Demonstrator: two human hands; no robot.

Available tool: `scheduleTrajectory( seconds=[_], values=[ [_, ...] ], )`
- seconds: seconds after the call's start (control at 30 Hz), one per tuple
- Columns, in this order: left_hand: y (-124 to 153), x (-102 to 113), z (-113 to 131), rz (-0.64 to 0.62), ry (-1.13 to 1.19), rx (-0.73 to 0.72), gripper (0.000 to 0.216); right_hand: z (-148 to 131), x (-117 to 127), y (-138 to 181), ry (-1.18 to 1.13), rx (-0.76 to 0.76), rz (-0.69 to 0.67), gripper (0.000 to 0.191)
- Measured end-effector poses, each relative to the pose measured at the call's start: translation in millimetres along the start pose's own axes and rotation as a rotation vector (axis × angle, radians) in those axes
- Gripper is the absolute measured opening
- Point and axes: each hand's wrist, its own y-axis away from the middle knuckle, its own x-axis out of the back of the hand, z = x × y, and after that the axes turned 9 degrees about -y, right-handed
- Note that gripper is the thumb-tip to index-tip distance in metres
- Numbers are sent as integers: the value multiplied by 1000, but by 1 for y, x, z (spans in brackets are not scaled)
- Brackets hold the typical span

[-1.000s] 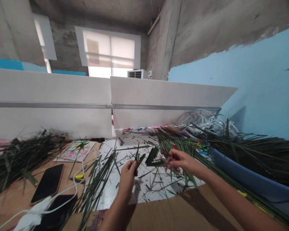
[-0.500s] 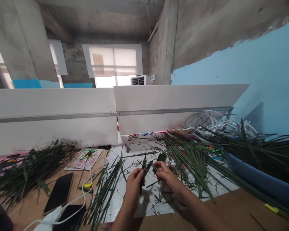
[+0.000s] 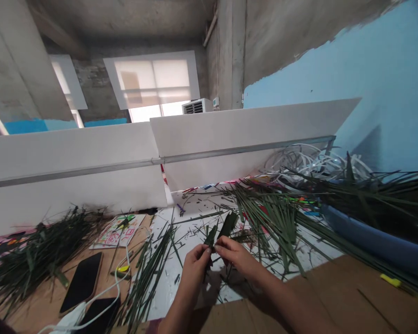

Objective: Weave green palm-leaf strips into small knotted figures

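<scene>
My left hand (image 3: 196,264) is closed on a folded piece of green palm-like leaf (image 3: 211,235), whose pointed tip stands up above the fingers. Fingertips of my right hand (image 3: 235,253) pinch the same leaf piece, close against the left thumb. Just beyond the right hand is a wider dark green leaf strip (image 3: 229,224); whether that hand also touches it I cannot tell. Below both hands, leaf clippings are scattered over a white sheet (image 3: 165,283).
Long leaf strips (image 3: 149,273) lie left of the hands, with a leaf bundle (image 3: 268,213) to the right. A blue tub (image 3: 369,241) full of leaves stands far right. Left are a phone (image 3: 81,283), a white cable (image 3: 117,278) and a leaf pile (image 3: 48,246). White panels (image 3: 125,185) close off the back.
My right hand has moved left to meet the left hand at the leaf. A small greyish thing at its fingertips no longer shows. The view has tilted and shifted slightly.
</scene>
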Motion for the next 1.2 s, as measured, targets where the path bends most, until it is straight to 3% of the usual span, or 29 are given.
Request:
scheduleTrajectory(
  seconds=[0.43, 1.2],
  values=[
    [3, -1, 3, 18, 7, -24, 27, 3, 0, -3, -49, 26, 23, 33],
    [3, 0, 6, 23, 44, 13, 26, -4, -4, 0, -85, 47, 23, 38]
  ],
)
